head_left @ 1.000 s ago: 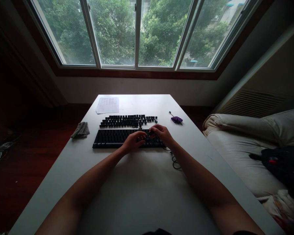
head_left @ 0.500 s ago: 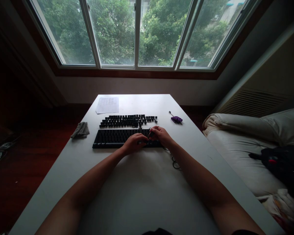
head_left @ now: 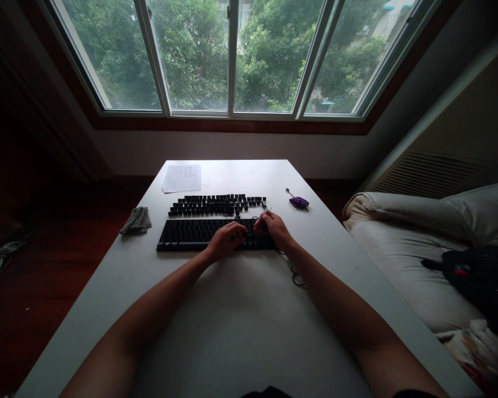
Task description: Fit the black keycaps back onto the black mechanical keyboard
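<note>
Pinching a thin tool (head_left: 269, 209): right hand (head_left: 274, 228) over long, black keyboard (head_left: 191, 235); left hand (head_left: 227, 240) curled, grip unclear.

I record one keyboard (head_left: 186, 235), my two hands (head_left: 224, 241) over it, beyond it one paper sheet (head_left: 182, 178) and dozens of keycaps (head_left: 221, 210) too small to tally, one cloth (head_left: 136, 221) to its left, one purple object (head_left: 299, 203) and one cable (head_left: 297, 284) to its right.

i get daylight through the wide window (head_left: 232, 61), pale glare on the far end of the table (head_left: 240, 176), its near end dim grey, my lower-left corner nearly black, edges stretched, keyboard (head_left: 191, 235) detail lost in darkness
</note>
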`<state>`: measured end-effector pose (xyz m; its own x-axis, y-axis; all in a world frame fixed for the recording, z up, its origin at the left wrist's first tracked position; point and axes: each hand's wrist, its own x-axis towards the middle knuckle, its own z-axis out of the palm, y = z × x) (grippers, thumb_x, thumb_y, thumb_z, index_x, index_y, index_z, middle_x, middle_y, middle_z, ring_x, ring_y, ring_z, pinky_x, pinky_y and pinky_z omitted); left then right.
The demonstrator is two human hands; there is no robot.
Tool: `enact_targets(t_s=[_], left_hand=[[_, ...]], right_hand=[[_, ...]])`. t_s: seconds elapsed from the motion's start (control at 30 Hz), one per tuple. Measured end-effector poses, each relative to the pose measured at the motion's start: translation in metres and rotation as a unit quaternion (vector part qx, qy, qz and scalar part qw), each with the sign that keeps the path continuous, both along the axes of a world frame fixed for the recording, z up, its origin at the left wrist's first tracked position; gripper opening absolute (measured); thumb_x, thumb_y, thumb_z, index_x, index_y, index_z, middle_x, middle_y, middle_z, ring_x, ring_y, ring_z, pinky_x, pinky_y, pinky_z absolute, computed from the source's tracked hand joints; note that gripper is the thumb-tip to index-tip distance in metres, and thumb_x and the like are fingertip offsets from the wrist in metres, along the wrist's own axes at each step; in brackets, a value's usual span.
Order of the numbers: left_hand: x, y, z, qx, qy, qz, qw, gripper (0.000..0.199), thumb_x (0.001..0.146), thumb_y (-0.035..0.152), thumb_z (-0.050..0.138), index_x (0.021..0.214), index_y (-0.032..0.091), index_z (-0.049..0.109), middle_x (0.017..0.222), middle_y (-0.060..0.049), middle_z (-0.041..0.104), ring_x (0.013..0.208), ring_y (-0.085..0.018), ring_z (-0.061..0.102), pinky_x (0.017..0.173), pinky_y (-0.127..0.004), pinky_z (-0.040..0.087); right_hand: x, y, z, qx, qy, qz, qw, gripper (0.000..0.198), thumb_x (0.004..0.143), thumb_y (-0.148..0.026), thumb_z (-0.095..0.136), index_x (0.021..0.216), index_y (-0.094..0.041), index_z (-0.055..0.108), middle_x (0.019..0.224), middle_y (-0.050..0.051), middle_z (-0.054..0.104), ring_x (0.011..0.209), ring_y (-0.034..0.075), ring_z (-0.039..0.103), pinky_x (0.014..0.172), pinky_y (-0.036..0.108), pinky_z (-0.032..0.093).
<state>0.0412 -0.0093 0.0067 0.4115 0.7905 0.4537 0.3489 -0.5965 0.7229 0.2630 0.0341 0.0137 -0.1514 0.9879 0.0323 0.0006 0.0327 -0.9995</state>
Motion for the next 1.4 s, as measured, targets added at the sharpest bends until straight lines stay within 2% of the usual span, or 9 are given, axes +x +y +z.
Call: enact_targets(t_s=[0.13,0.23,0.33,0.53,0.77,1.03,1.23,1.4], left_hand=[[-0.001,0.001,-0.003,0.009,0.004,0.021,1.0,0.021,0.091,0.021,0.06,0.11,0.023,0.069,0.104,-0.005,0.068,0.085,-0.017,0.064,0.081,-0.031,0.052],[-0.002,0.002,-0.004,0.011,0.009,0.041,0.999,0.024,0.09,0.02,0.062,0.113,0.024,0.068,0.105,-0.005,0.069,0.084,-0.017,0.064,0.08,-0.03,0.052],[-0.003,0.002,-0.004,0.007,0.005,0.068,0.998,0.027,0.088,0.02,0.065,0.115,0.024,0.064,0.106,-0.003,0.07,0.082,-0.016,0.064,0.08,-0.03,0.052],[-0.003,0.001,-0.005,0.024,0.048,0.097,0.994,0.02,0.087,0.023,0.066,0.106,0.024,0.062,0.1,-0.001,0.069,0.083,-0.016,0.064,0.078,-0.029,0.05],[-0.001,0.001,-0.006,0.072,0.09,0.082,0.99,0.017,0.087,0.024,0.067,0.104,0.023,0.062,0.093,-0.001,0.068,0.084,-0.017,0.063,0.078,-0.029,0.048],[0.001,0.0,-0.008,0.094,0.089,0.091,0.987,0.014,0.09,0.025,0.065,0.104,0.024,0.061,0.089,0.0,0.066,0.082,-0.017,0.063,0.078,-0.029,0.048],[0.001,-0.001,-0.008,0.103,0.105,0.112,0.983,0.015,0.093,0.028,0.061,0.107,0.023,0.059,0.098,-0.003,0.065,0.094,-0.02,0.061,0.085,-0.033,0.048],[-0.002,-0.001,-0.009,0.091,0.188,0.118,0.971,0.021,0.091,0.025,0.062,0.112,0.024,0.061,0.113,-0.006,0.065,0.108,-0.024,0.057,0.095,-0.039,0.046]], right_hand=[[-0.003,-0.005,0.003,0.075,-0.099,0.038,0.992,0.035,0.091,-0.056,0.053,0.081,-0.023,0.057,0.058,-0.003,0.053,0.051,0.013,0.048,0.052,0.025,0.043],[-0.004,-0.007,0.003,0.13,-0.185,0.071,0.972,0.033,0.091,-0.052,0.054,0.081,-0.021,0.062,0.064,-0.002,0.055,0.058,0.013,0.047,0.056,0.026,0.04],[-0.004,-0.008,0.003,0.154,-0.226,0.085,0.958,0.03,0.089,-0.049,0.058,0.083,-0.02,0.065,0.071,-0.001,0.059,0.064,0.014,0.049,0.061,0.026,0.04],[-0.005,-0.009,0.001,0.16,-0.26,0.1,0.947,0.028,0.086,-0.048,0.065,0.09,-0.021,0.07,0.073,-0.001,0.062,0.066,0.015,0.051,0.063,0.027,0.039],[-0.009,-0.014,0.003,0.161,-0.278,0.108,0.941,0.031,0.085,-0.05,0.065,0.088,-0.02,0.072,0.073,0.0,0.065,0.067,0.015,0.053,0.064,0.028,0.04],[-0.007,-0.015,0.009,0.12,-0.268,0.132,0.947,0.03,0.084,-0.045,0.067,0.093,-0.018,0.074,0.076,0.001,0.066,0.068,0.015,0.053,0.064,0.027,0.04],[-0.005,-0.01,0.01,0.131,-0.278,0.124,0.944,0.03,0.081,-0.046,0.067,0.09,-0.017,0.073,0.073,0.0,0.063,0.066,0.015,0.051,0.063,0.026,0.039],[0.001,0.011,0.016,0.16,-0.306,0.068,0.936,0.032,0.083,-0.048,0.064,0.092,-0.018,0.072,0.067,-0.002,0.058,0.062,0.013,0.05,0.06,0.025,0.037]])
